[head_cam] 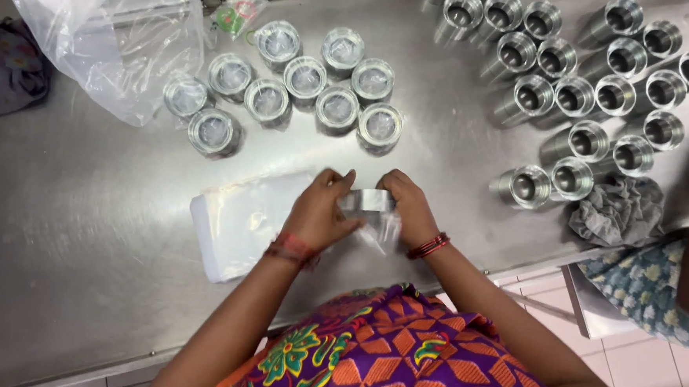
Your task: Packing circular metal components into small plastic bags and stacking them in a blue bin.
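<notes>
Left of the metal ring: stack of clear bags on the table. Left hand and right hand, fingers clamped on the ring's sides. Right, beyond: bare steel rings.

Stainless-steel desk, brushed and reflective, front edge running along tiled floor. Directly on the desk: stack of clear flat plastic bags at centre front; cluster of bagged metal rings behind the stack, standing close together, some touching; larger group of bare metal rings at right rear, bores upward, packed in rough rows; crumpled grey cloth just beside the nearest bare rings; large crumpled clear plastic sheet at left rear; dark cloth at far left edge; small packet of coloured bands near the rear edge.
</notes>
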